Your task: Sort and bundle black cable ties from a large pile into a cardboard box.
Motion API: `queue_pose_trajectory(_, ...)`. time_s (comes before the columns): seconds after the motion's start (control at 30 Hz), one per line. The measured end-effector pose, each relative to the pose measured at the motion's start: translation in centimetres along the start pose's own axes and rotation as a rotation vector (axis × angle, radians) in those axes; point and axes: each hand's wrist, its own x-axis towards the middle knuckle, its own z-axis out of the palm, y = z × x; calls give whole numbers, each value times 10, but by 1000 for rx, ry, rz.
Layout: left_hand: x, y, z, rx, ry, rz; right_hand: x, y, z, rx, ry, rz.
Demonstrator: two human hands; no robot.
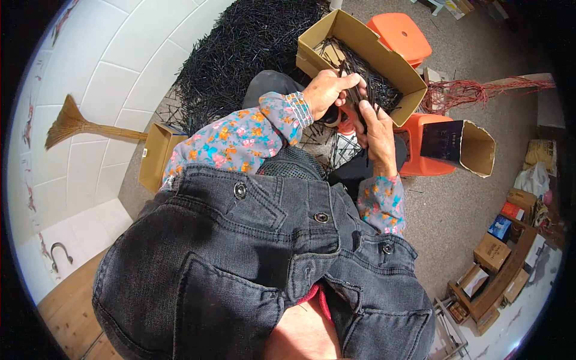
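Over the near side of an open cardboard box (384, 51), both my hands are raised close together. My left hand (326, 93) is closed, thumb on top, around a bunch of thin black strips (370, 90). Just to the right, my right hand (379, 135) grips the same bunch lower down, its thumb pointing up along the strips. More loose black strips (381, 84) lie inside the box. What exact kind of part these strips are is too small to make out.
A large heap of black strips (240, 54) covers the floor at the far left. Orange stools (401, 37) stand beside the box; a smaller open carton (474, 147) rests on the nearer one. A straw broom (69, 123) leans left. Red strands (459, 93) lie right.
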Motion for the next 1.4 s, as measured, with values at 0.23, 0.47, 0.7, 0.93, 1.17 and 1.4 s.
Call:
queue_pose_trajectory(0.23, 8, 20, -19, 8, 174, 174, 2, 0, -12, -62, -39, -23)
queue_pose_trajectory(0.47, 2, 28, -23, -283, 277, 237, -3, -12, -13, 59, -45, 0)
queue_pose_trajectory(0.7, -7, 21, -13, -229, 22, -88, -4, -9, -15, 161, -162, 1)
queue_pose_trajectory(0.93, -9, 16, -3, -192, -82, -260, -4, -10, -14, 146, -159, 43)
queue_pose_trajectory(1.17, -7, 15, -4, -289, -64, -254, -5, -11, -10, 9, -129, 0)
queue_pose_trajectory(1.4, -3, 8, -18, -302, -116, -514, -7, -12, -7, -283, -53, -210)
